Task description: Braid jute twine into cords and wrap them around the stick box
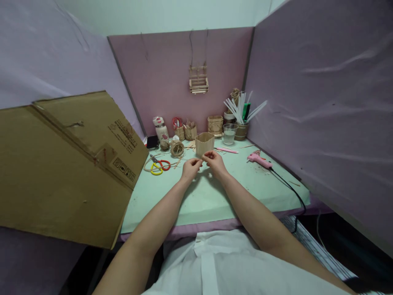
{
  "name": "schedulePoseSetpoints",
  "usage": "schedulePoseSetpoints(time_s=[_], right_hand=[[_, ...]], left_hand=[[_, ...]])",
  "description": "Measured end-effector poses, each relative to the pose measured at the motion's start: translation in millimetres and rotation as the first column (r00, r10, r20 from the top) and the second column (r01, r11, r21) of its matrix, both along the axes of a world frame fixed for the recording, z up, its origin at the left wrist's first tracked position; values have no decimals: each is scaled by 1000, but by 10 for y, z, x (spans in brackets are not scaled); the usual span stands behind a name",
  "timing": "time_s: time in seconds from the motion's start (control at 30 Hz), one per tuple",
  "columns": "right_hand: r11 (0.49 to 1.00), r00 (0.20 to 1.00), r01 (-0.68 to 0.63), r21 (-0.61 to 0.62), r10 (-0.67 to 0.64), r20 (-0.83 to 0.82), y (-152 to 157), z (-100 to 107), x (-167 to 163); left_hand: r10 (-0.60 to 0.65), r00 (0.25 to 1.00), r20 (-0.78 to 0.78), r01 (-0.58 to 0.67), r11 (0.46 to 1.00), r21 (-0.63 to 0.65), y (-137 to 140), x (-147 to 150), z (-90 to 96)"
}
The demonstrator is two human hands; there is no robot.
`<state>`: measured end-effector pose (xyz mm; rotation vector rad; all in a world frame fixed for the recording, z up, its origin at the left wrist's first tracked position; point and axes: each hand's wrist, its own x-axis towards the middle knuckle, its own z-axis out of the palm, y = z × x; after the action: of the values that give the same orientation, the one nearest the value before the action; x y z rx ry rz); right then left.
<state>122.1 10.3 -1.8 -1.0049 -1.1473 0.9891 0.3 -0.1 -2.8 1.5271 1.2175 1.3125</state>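
Observation:
My left hand (192,169) and my right hand (215,163) meet above the middle of the table, fingertips pinched close together. What lies between the fingers is too small to make out. Right behind them stands a pot-shaped holder (204,144) made of upright light wooden sticks, with a wavy rim. A ball of twine (177,148) rests to the left of the holder. Scissors (156,167) with yellow and red handles lie left of my left hand, among loose twine. A pink pen (226,150) is behind my right hand.
A pink glue gun (260,160) with a black cord lies at the right. Along the back stand a cup of water (229,134), a pot of white glue sticks (242,131), a woven basket (215,125) and a bottle (161,129). A large cardboard sheet (70,172) leans at the left.

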Motion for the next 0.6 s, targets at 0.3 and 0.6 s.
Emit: schedulePoseSetpoints(time_s=[0.3, 0.6], right_hand=[[993, 992, 4, 116, -19, 125, 13, -44, -26], [966, 938, 86, 242, -160, 308, -99, 12, -49]], left_hand=[[101, 995, 16, -102, 995, 21, 74, -38, -65], [153, 988, -10, -153, 988, 37, 65, -33, -61]])
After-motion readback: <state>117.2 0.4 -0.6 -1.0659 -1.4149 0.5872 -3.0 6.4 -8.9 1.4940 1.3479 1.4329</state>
